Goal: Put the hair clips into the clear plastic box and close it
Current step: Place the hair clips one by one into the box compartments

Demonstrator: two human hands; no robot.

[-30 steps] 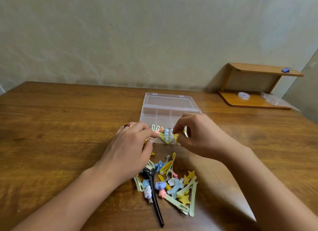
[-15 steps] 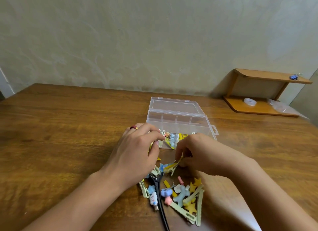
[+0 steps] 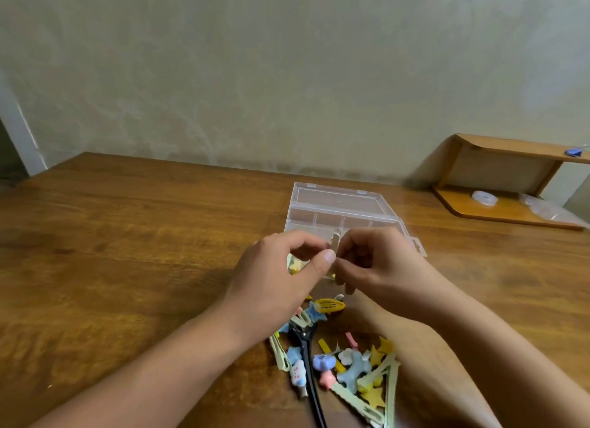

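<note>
Hair clips (image 3: 338, 360) lie heaped at the table's (image 3: 127, 252) near edge; both hands, left hand (image 3: 281, 280) and right hand (image 3: 380, 261), pinch what seems one pale clip (image 3: 335, 243) above the open clear plastic box (image 3: 338, 212), ready to drop it in.

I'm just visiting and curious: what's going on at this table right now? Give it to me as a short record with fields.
Setting: wooden table by a wall
Box: clear plastic box, lid open, a few clips inside
Left hand: pinches a small pale clip
Right hand: pinches the same clip
Where held: above the box's near edge
Waiting: pile of hair clips on the table, nearer the person
Aside: wooden shelf, far right
</note>
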